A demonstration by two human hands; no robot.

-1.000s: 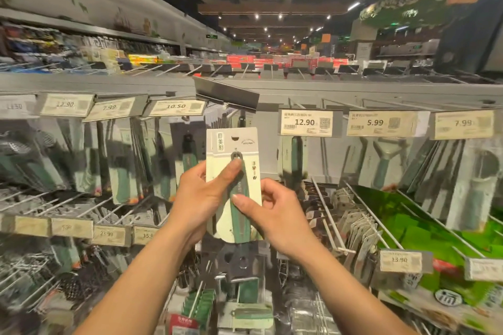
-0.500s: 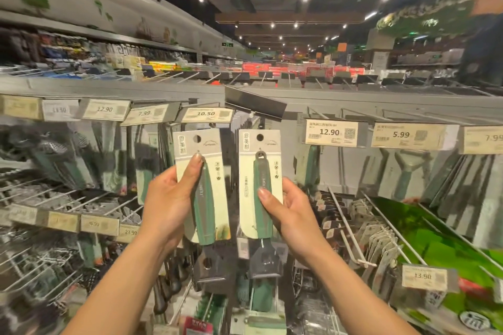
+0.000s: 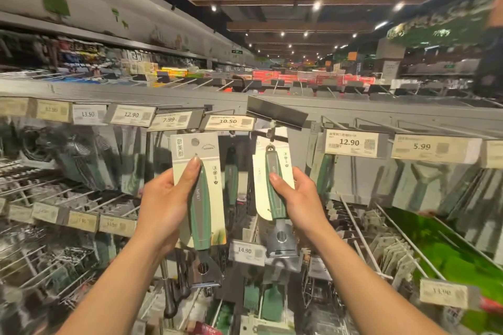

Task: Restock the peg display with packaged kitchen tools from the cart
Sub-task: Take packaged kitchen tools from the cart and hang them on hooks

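left hand (image 3: 163, 207): grips left card (image 3: 208, 156)
right hand (image 3: 302, 198): grips right card (image 3: 260, 171), top by peg (image 3: 272, 135)
tip: line hole on peg tip, slide far

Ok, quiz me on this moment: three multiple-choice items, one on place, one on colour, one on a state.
1. Where does the right hand hold the right-hand package?
A. Top at the peg between the 10.50 tag and the 12.90 tag.
B. Under a 5.99 tag.
C. In a cart.
2. What colour are both tool handles?
A. Red.
B. Green.
C. Yellow.
3. What is the left hand doing?
A. Hanging empty.
B. Gripping the left-hand package.
C. Pressing a shelf.
1 A: its top is under the raised grey tag holder.
2 B: both are dark green.
3 B: its thumb lies on the front.
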